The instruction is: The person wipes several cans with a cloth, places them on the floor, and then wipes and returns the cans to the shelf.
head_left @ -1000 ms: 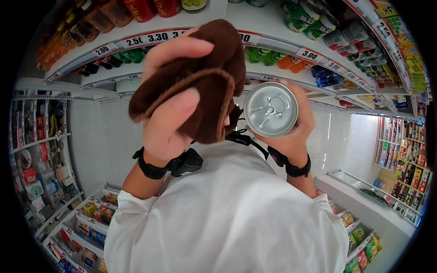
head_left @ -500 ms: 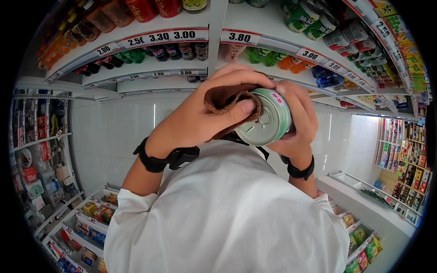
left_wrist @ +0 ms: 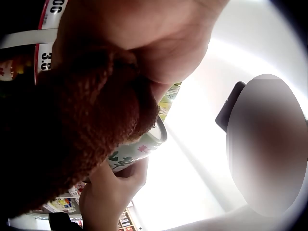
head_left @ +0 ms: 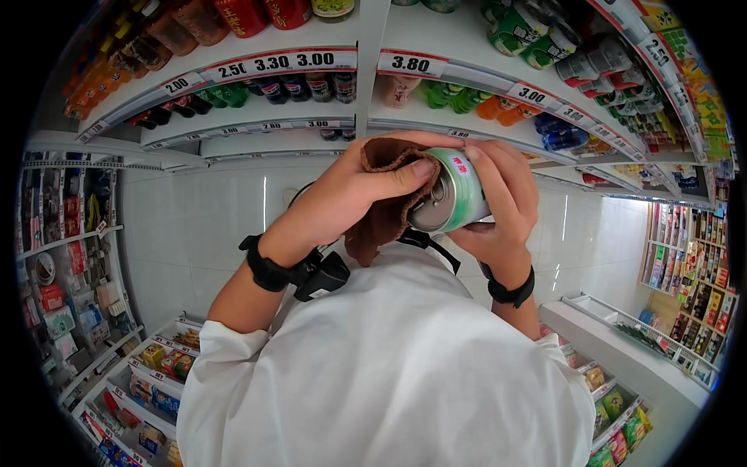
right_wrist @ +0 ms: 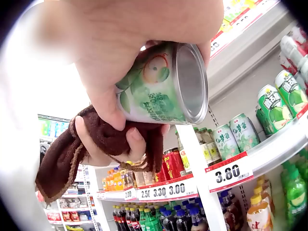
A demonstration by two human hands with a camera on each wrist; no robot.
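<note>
A green and white can [head_left: 467,191] is tilted between the two hands, its pull-tab end toward the left hand. My right hand [head_left: 506,194] grips the can by its side; the right wrist view shows the can [right_wrist: 154,86] with its plain end facing out. My left hand [head_left: 342,191] holds a brown cloth [head_left: 381,222], thumb over its folded edge, and the cloth touches the can near the lid. In the left wrist view the cloth [left_wrist: 96,125] covers much of the can, and the right hand [left_wrist: 108,195] shows beyond.
Drink shelves with a price strip [head_left: 272,62] curve in front, holding bottles and cans [head_left: 513,31]. Snack racks [head_left: 159,373] stand low at the left, and a white counter [head_left: 622,342] is at the right. Pale floor tiles [head_left: 194,226] lie between.
The left hand has brought the cloth from above, at the left, down and right against the can. The can has tipped from its lid facing up to its side showing.
</note>
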